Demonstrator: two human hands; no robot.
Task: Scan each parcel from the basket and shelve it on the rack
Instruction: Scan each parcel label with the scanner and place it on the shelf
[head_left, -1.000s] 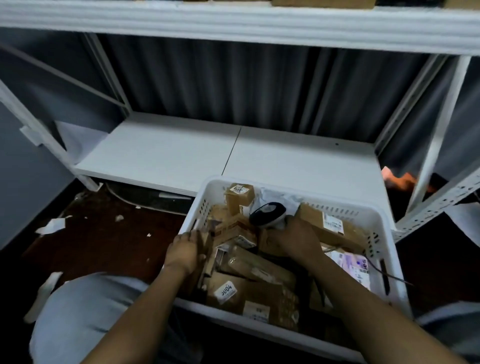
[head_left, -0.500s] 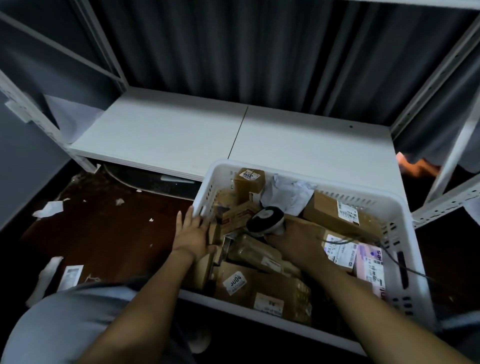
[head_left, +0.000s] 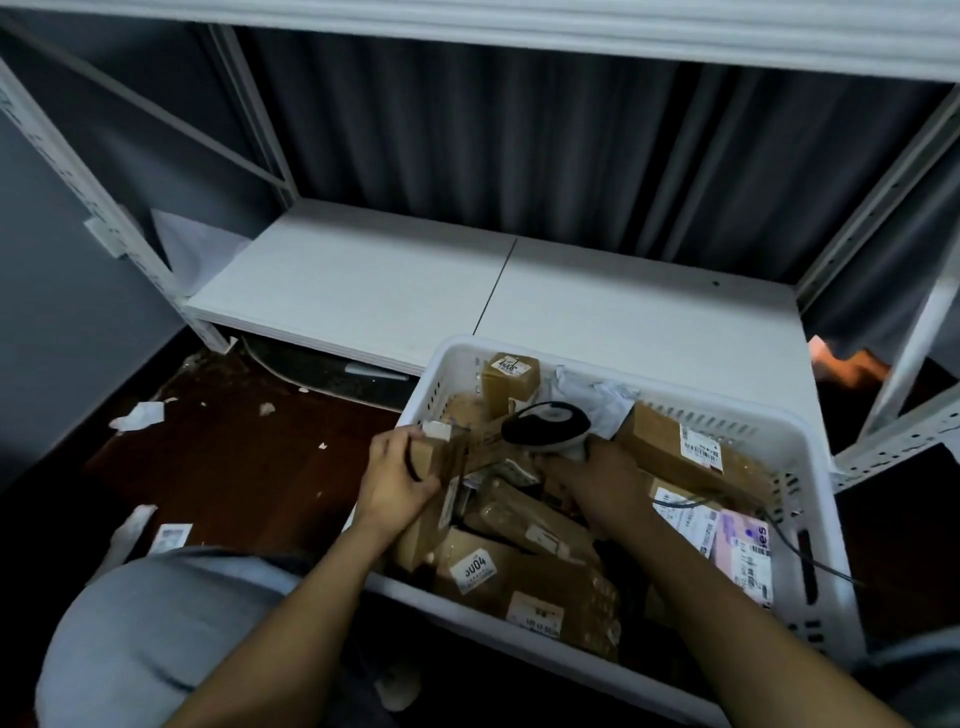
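Left hand (head_left: 397, 475), flat before, is now closed on a cardboard parcel (head_left: 436, 499); right hand (head_left: 597, 480) grips the scanner (head_left: 545, 423) over the white basket (head_left: 826, 561); dark littered floor (head_left: 234, 457).

left hand (head_left: 397, 475) | now grips brown parcel (head_left: 434, 457) | lifted at basket (head_left: 810, 447) edge

Parcels (head_left: 524, 582) lie in the basket (head_left: 823, 525), seemingly before the rack shelf (head_left: 363, 291).
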